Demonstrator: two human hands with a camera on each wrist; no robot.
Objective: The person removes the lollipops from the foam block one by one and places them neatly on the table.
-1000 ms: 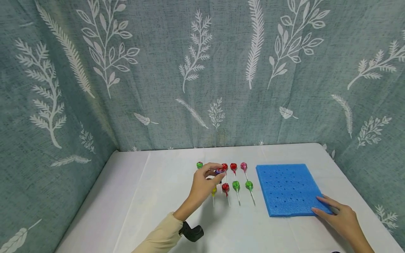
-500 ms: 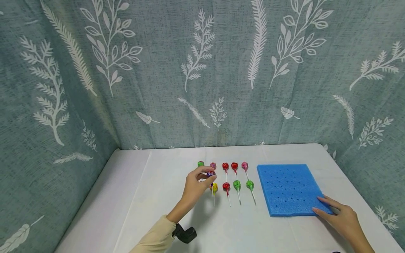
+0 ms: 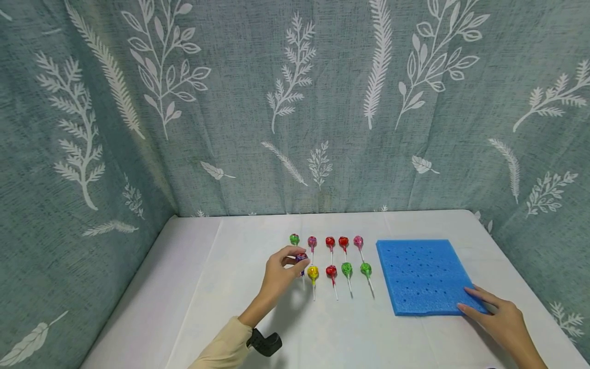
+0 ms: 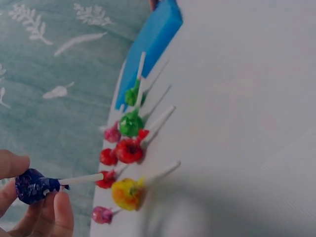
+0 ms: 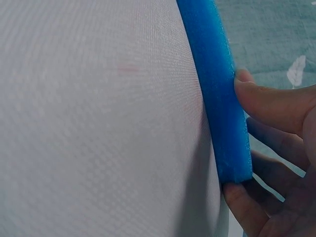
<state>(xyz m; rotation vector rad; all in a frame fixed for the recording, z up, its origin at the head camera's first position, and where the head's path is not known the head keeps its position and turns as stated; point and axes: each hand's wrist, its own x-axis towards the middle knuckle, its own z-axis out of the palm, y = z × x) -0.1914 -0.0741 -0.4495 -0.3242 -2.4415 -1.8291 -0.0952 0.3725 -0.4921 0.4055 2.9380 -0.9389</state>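
Observation:
My left hand (image 3: pixel 275 274) pinches the head of a lollipop in a dark blue wrapper (image 3: pixel 301 257), its white stick (image 4: pixel 81 179) pointing away from the fingers. It hovers at the left end of two rows of wrapped lollipops, beside a yellow lollipop (image 3: pixel 313 272) in the near row. A green lollipop (image 3: pixel 294 239) lies just beyond the fingertips. Over on the right, my right hand (image 3: pixel 498 312) rests at the near right corner of a blue foam board (image 3: pixel 415 302) dotted with small holes. Its thumb (image 5: pixel 261 98) touches the top face, while its fingers spread around the corner.
Red lollipops (image 3: pixel 331 272), green ones and pink ones (image 3: pixel 358 241) fill the rows between the left hand and the board. All lie on a white table (image 3: pixel 221 287), sticks toward the near side. A patterned grey-green curtain (image 3: pixel 239 102) stands behind and at the sides.
My left hand has carried the dark blue lollipop leftward from over the middle of the rows to their left end, uncovering the yellow and pink lollipops. My right hand stays at the board's corner.

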